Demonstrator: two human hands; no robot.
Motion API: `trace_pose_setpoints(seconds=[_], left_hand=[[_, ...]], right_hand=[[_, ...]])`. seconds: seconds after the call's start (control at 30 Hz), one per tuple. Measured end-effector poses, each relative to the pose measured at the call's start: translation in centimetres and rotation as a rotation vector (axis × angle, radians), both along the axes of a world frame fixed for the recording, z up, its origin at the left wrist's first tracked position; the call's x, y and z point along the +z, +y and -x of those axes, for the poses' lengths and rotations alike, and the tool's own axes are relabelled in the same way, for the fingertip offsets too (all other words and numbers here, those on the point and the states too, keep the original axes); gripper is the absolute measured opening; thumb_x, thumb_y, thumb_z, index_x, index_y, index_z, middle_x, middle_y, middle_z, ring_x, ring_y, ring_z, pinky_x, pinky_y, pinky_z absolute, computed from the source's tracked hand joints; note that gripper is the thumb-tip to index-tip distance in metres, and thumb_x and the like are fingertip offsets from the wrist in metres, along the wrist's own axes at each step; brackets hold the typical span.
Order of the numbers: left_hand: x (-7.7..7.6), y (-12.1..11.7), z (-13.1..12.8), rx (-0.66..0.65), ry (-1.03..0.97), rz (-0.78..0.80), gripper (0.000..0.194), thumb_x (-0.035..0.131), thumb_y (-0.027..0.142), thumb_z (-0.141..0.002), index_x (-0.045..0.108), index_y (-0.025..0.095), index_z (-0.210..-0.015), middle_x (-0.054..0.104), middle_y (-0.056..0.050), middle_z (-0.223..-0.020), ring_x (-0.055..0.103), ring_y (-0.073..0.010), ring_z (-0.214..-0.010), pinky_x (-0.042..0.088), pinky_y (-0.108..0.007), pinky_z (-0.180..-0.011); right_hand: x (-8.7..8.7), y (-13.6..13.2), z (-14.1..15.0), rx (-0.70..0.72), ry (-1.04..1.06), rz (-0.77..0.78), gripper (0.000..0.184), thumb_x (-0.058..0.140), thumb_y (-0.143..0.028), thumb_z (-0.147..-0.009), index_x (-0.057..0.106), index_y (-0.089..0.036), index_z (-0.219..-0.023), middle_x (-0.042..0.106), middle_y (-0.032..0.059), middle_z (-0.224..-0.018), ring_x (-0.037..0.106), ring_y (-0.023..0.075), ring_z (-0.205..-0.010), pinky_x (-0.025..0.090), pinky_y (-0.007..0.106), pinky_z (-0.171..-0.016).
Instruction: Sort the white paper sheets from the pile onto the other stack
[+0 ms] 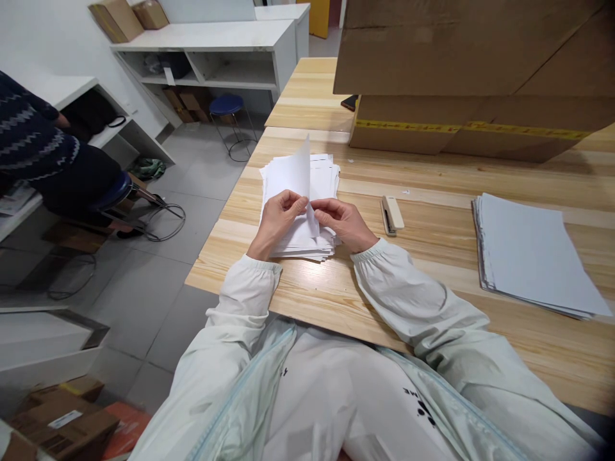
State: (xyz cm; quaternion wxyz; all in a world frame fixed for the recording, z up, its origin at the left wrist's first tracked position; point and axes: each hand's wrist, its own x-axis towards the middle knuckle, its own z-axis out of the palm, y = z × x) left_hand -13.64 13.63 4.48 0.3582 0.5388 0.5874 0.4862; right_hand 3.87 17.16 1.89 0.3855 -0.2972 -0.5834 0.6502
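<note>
Both hands meet over a loose stack of white paper (323,177) near the left edge of the table. A sheet of paper (304,168) stands raised and bent above the stack, pinched at its lower part. My left hand (278,218) holds it from the left with thumb and fingers together. From the right, my right hand (346,223) grips it too, fingertips closed on its edge. Some of the sheet's lower part is hidden by the fingers. Just right of my right hand lies a cream stapler (393,215), touched by neither hand.
A neat paper pile (533,253) lies on the right of the wooden table (442,186). Large cardboard boxes (461,121) stand at the back, with a dark phone (350,102) beside them. Left, a person (43,141) sits on a stool; a blue stool (226,105) stands beyond.
</note>
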Motion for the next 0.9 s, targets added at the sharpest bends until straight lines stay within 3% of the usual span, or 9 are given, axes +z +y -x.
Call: trace_pose_setpoints(seconds=[0.17,0.27,0.4,0.5,0.63,0.73,0.77,0.83,0.9], left_hand=[[0.2,-0.2,0.0,-0.033,0.01,0.004,0.032,0.072,0.046,-0.08,0.061,0.018,-0.093,0.066,-0.001,-0.078,0.061,-0.0141,-0.075,0.045,-0.028,-0.073],[0.2,-0.4,0.1,-0.038,0.009,0.031,0.038,0.076,0.032,-0.074,0.056,0.02,-0.104,0.066,0.002,-0.078,0.06,-0.0132,-0.074,0.043,-0.027,-0.07],[0.1,-0.6,0.4,-0.049,-0.147,0.083,0.043,0.063,0.014,-0.067,0.05,0.022,-0.107,0.06,0.006,-0.073,0.056,-0.0114,-0.066,0.04,-0.025,-0.062],[-0.1,-0.6,0.8,-0.054,-0.237,0.097,0.048,0.057,0.01,-0.062,0.048,0.022,-0.107,0.061,0.006,-0.073,0.056,-0.0112,-0.063,0.039,-0.024,-0.06],[0.2,-0.8,1.0,-0.09,-0.244,0.102,0.041,0.063,0.014,-0.063,0.053,0.022,-0.103,0.064,0.005,-0.075,0.059,-0.012,-0.067,0.042,-0.024,-0.062],[0.9,-1.2,1.1,-0.188,-0.168,0.094,0.027,0.071,0.036,-0.077,0.066,0.019,-0.098,0.07,-0.002,-0.087,0.065,-0.0159,-0.086,0.047,-0.028,-0.08],[1.1,-1.3,1.0,-0.217,-0.151,0.093,0.033,0.07,0.047,-0.08,0.07,0.018,-0.096,0.072,-0.005,-0.091,0.066,-0.018,-0.092,0.047,-0.03,-0.086],[1.3,-1.5,1.1,-0.245,-0.139,0.088,0.05,0.066,0.065,-0.08,0.074,0.017,-0.091,0.074,-0.009,-0.095,0.067,-0.0215,-0.096,0.048,-0.034,-0.09],[1.1,-1.5,1.3,-0.233,-0.122,0.072,0.056,0.067,0.071,-0.076,0.076,0.017,-0.085,0.075,-0.01,-0.092,0.068,-0.0219,-0.093,0.049,-0.034,-0.087]], right_hand=[[-0.2,0.1,0.0,-0.022,-0.01,-0.048,0.044,0.076,-0.044,-0.076,0.068,-0.02,-0.113,0.072,0.0079,-0.109,0.066,0.0207,-0.105,0.053,0.04,-0.097],[-0.3,0.0,0.2,-0.074,-0.044,-0.122,0.054,0.073,-0.035,-0.076,0.059,-0.02,-0.126,0.069,0.0082,-0.108,0.066,0.0199,-0.102,0.055,0.037,-0.093],[-0.3,-0.8,0.3,-0.183,-0.187,-0.273,0.071,0.066,-0.025,-0.079,0.042,-0.024,-0.145,0.065,0.0109,-0.121,0.065,0.0183,-0.09,0.056,0.034,-0.079],[-0.1,-1.4,0.3,-0.273,-0.281,-0.421,0.067,0.059,-0.023,-0.083,0.042,-0.025,-0.148,0.063,0.0113,-0.126,0.062,0.0174,-0.084,0.054,0.035,-0.077],[0.8,-1.3,0.2,-0.278,-0.353,-0.445,0.032,0.056,-0.038,-0.09,0.068,-0.021,-0.114,0.07,0.0071,-0.102,0.057,0.0161,-0.074,0.049,0.034,-0.076],[2.0,-0.4,0.7,-0.258,-0.423,-0.33,0.049,0.049,-0.059,-0.093,0.065,-0.018,-0.071,0.057,0.001,-0.064,0.049,0.0139,-0.064,0.041,0.029,-0.065],[2.4,0.1,1.1,-0.262,-0.462,-0.312,0.054,0.049,-0.063,-0.091,0.059,-0.018,-0.062,0.049,-0.0007,-0.057,0.045,0.0129,-0.061,0.037,0.028,-0.061],[2.8,1.3,1.8,-0.26,-0.54,-0.325,0.053,0.057,-0.06,-0.087,0.053,-0.018,-0.055,0.042,-0.0025,-0.053,0.042,0.0116,-0.06,0.032,0.028,-0.06],[2.9,2.2,2.3,-0.25,-0.57,-0.359,0.04,0.067,-0.044,-0.082,0.054,-0.018,-0.055,0.045,-0.0028,-0.055,0.043,0.0115,-0.061,0.032,0.027,-0.06]])
